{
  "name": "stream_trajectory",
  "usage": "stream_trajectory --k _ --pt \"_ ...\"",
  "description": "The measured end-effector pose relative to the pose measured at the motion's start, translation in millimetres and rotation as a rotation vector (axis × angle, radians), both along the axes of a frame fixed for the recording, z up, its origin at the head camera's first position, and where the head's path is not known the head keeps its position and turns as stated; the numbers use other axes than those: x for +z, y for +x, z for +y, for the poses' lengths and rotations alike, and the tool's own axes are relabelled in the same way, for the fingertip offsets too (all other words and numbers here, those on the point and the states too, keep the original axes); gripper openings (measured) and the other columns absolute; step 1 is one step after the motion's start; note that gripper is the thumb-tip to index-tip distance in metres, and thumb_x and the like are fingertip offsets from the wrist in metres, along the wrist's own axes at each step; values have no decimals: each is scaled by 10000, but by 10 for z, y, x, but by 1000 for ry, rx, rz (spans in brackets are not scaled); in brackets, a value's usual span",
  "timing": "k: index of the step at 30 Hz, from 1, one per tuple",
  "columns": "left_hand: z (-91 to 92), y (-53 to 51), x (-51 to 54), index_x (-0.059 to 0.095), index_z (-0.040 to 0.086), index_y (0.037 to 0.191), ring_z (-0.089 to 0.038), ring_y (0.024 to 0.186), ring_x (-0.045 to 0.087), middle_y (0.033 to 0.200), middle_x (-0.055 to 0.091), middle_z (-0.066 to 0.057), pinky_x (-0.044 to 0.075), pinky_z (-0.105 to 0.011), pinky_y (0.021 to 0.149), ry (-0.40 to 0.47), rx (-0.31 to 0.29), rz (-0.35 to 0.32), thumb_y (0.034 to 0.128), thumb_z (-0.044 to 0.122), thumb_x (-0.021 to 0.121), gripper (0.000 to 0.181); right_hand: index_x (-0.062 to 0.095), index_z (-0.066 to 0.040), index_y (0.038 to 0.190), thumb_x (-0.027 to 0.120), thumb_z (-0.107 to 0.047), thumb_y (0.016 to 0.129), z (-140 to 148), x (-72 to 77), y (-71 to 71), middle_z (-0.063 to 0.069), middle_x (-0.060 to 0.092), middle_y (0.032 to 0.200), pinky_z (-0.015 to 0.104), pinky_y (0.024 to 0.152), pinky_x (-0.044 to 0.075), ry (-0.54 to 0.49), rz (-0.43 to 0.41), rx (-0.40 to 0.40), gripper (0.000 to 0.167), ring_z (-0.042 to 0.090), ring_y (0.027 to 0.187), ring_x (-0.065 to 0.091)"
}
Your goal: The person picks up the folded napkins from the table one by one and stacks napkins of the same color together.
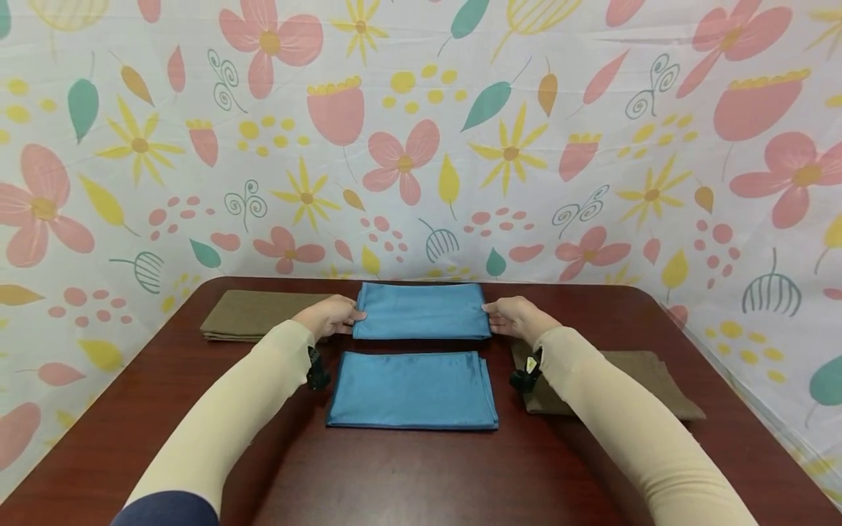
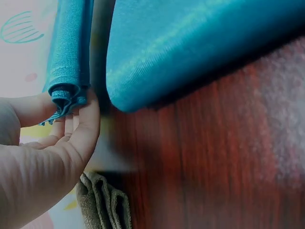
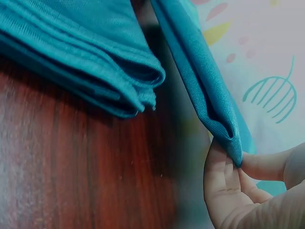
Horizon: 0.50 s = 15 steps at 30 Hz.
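Two folded blue cloths lie one behind the other in the head view. My left hand [image 1: 332,316] pinches the left edge of the far blue cloth [image 1: 421,312], thumb on top and fingers beneath. At its right edge my right hand [image 1: 517,318] pinches it the same way. Both wrist views show the pinched edges of this cloth [image 2: 66,52] lifted off the table. Closer to me, the near blue cloth [image 1: 413,391] lies flat, with neither hand on it; its layered folds [image 3: 95,62] show in the right wrist view.
A folded brown cloth [image 1: 253,313] lies at the back left beside my left hand. Another brown cloth [image 1: 634,372] lies at the right, partly under my right forearm. All rest on a dark red wooden table [image 1: 408,482], with a flower-patterned curtain [image 1: 408,95] behind.
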<state>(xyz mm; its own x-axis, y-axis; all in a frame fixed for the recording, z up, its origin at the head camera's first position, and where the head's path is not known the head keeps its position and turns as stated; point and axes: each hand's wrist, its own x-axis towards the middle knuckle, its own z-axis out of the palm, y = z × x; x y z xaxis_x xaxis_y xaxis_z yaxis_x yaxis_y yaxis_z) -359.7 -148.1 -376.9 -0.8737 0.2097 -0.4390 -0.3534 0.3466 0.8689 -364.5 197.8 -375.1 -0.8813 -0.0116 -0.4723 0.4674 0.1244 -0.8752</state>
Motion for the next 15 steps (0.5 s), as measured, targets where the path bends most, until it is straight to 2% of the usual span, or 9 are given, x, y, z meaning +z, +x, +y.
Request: stream_trajectory --k 3,8,10,11,15 --pt "-13 13 24 108 -52 1531 -372 1448 247 1593 168 -222 367 -447 1134 -4 -1 19 1014 64 483 649 306 33 1475 568 -83 967 -6 65 30 50 494 1002 228 660 529 -2 7 -3 583 116 800 534" --pt "-18 73 66 110 -45 1534 -374 1453 234 1598 149 -221 378 -445 1127 -3 5 38 1016 73 483 649 337 37 1441 581 -102 965 8 78 47 62 498 1037 251 780 539 28 5 -4 553 126 848 533" --pt "-20 110 78 100 -44 1535 -370 1446 248 1598 142 -222 386 -442 1121 5 4 42 1017 71 481 654 340 38 1441 595 -112 959 19 70 58 64 496 1043 269 833 530 34 5 7 566 141 885 529" --pt "-20 128 83 97 -45 1535 -367 1441 259 1596 146 -223 388 -440 1119 9 3 43 1016 70 482 656 379 42 1414 642 -120 934 60 39 30 69 514 1025 282 821 540 15 10 24 571 155 877 543" --pt "-30 190 106 84 -58 1531 -355 1422 289 1590 153 -228 385 -438 1121 24 -2 56 1017 61 474 656 360 54 1433 645 -124 933 62 89 97 88 517 1088 330 924 523 -2 26 64 602 173 956 541"
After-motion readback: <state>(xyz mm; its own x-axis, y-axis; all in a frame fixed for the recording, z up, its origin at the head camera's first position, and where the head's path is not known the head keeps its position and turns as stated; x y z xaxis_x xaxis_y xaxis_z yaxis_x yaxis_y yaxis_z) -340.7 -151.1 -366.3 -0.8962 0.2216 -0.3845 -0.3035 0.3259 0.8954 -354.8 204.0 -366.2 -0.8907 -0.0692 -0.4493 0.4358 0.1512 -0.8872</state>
